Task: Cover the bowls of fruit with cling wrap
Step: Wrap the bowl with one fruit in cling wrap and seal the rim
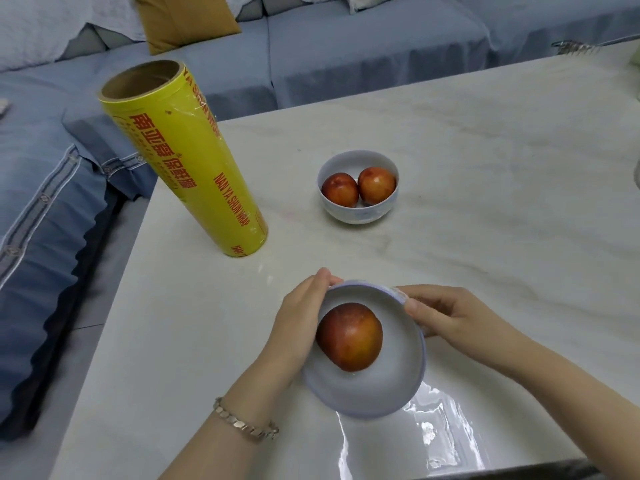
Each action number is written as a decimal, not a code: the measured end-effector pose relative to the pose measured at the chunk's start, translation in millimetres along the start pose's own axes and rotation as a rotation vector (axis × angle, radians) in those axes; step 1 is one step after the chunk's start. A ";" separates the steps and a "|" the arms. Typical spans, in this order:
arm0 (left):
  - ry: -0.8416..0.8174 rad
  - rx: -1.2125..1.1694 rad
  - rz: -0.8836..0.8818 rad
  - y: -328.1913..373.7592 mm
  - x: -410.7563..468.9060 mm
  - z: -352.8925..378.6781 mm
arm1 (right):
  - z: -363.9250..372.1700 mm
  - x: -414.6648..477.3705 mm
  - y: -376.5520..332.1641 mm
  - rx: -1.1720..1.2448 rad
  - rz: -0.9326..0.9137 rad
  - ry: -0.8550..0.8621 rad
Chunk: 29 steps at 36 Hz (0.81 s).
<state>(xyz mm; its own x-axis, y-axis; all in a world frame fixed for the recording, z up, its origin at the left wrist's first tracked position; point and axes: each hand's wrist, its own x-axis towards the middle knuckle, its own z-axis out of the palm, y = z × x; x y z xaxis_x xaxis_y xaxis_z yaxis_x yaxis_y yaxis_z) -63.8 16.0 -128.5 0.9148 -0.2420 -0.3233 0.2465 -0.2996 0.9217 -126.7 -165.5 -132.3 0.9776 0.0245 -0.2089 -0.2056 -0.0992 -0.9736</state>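
Observation:
A white bowl holding one red-orange fruit sits near the table's front edge, with clear cling wrap over it and trailing loose toward me on the right. My left hand presses the wrap against the bowl's left rim. My right hand pinches the wrap at the far right rim. A second white bowl with two fruits stands uncovered farther back. The yellow cling wrap roll stands upright at the left.
The pale marble table ends at its left edge next to a blue sofa that also runs behind it. A mustard cushion lies on the sofa. A metal object sits at the far right corner.

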 end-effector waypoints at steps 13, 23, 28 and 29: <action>0.011 0.039 0.133 -9.0 -1.4 1.1 | -19.3 31.2 -40.5 -0.327 0.209 -0.167; 0.000 0.068 0.192 -9.9 -3.2 7.1 | -27.6 28.4 -46.1 -0.350 0.274 -0.353; -0.016 0.071 0.249 -10.2 -8.2 7.0 | -28.8 30.6 -41.5 -0.127 0.338 -0.232; -0.016 0.071 0.256 -10.4 -8.9 6.7 | -27.7 31.5 -39.9 -0.070 0.381 -0.224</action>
<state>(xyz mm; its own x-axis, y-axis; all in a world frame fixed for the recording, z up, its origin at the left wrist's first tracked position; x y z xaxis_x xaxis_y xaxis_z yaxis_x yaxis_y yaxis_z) -76.7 15.1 -136.7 0.9392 -0.3326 -0.0853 -0.0161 -0.2906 0.9567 -86.5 -188.3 -97.4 0.7971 0.1875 -0.5740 -0.5385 -0.2094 -0.8162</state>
